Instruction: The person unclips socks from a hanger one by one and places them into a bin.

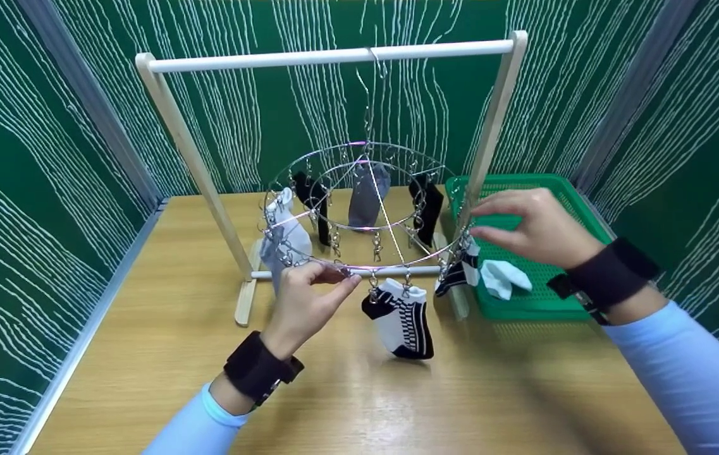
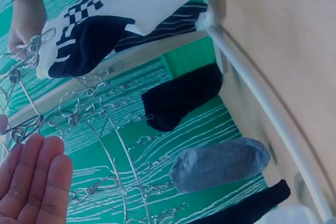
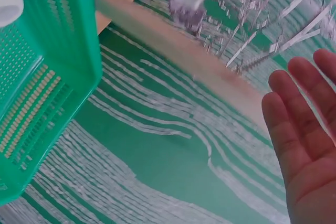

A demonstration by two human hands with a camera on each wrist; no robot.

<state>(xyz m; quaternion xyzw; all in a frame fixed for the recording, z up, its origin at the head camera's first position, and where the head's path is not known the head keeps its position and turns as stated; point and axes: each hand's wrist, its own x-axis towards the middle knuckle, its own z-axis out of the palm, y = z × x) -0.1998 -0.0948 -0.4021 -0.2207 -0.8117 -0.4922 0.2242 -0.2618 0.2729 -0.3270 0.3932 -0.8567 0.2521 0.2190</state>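
A round wire drying hanger (image 1: 387,227) with metal clips hangs from a white rod. At its front left rim my left hand (image 1: 305,309) pinches a metal clip (image 2: 26,128) between thumb and fingers. Just right of that, a black-and-white checked sock (image 1: 406,325) hangs from clips. My right hand (image 1: 542,227) is at the right rim, thumb and forefinger apart, beside a striped sock (image 1: 460,272). In the right wrist view its fingers (image 3: 299,114) look straight. Grey (image 1: 368,196) and black socks (image 1: 425,208) hang at the back, a white sock (image 1: 289,227) on the left.
The wooden stand (image 1: 492,120) holds the rod (image 1: 270,60) over the table (image 1: 163,303). On the right, a green basket (image 1: 536,309) contains a white sock (image 1: 504,278). Green walls (image 1: 5,158) with white lines enclose the table on the back and sides.
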